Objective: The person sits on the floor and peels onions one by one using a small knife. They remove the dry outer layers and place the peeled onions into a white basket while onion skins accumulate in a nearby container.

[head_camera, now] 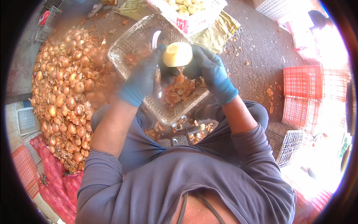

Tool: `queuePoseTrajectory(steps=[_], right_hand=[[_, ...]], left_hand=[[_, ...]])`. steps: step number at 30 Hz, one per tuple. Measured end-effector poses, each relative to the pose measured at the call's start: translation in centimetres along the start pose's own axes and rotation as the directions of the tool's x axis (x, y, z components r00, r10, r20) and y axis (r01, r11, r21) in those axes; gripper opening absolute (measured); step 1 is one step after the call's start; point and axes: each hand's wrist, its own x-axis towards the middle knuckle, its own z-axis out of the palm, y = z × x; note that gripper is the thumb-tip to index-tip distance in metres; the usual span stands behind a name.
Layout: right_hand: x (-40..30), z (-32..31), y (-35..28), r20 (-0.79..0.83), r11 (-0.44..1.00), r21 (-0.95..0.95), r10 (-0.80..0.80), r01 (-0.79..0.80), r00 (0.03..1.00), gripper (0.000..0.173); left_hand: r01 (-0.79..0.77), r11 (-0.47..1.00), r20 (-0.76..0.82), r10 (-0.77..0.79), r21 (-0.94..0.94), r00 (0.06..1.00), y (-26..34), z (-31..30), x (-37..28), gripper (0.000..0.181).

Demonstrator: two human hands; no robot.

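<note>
A peeled, pale yellow onion [178, 54] is held between my two gloved hands above a worn woven basket [167, 116]. My left hand [146, 74], in a dark glove with a blue cuff, grips the onion's left side. A curved, pale blade [155, 39] rises beside that hand; whether its handle lies in my palm is hidden. My right hand [208, 67], gloved alike, closes on the onion's right side and underside. Below, loose onion skins [179, 91] lie in the basket, some of them behind my hands and blurred.
A large heap of unpeeled onions [70, 98] lies at the left, with red mesh sacks [57, 184] below it. A white crate [201, 23] of peeled onions stands beyond the basket. Red crates [302, 82] are stacked at the right. Part of another person's shoe [95, 10] shows at the top left.
</note>
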Motion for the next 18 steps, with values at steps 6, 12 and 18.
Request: queuePoseTrajectory(steps=[6,12,18], right_hand=[[0.3,-0.2,0.9,-0.035,1.0,0.006,0.022,-0.022,0.999,0.041],[-0.1,-0.6,-0.4,0.222,0.943,0.125,0.278,-0.31,0.935,0.052],[0.6,-1.1,1.3,0.472,0.842,0.261,0.316,-0.473,0.823,0.054]], left_hand=[[-0.008,0.996,0.014,0.006,0.093,1.0,0.0,0.6,-0.1,0.071],[0.069,0.983,0.066,-0.082,0.172,0.994,1.7,0.9,-0.9,0.081],[-0.035,0.846,0.077,-0.008,0.533,0.997,1.3,-1.3,0.2,0.082]])
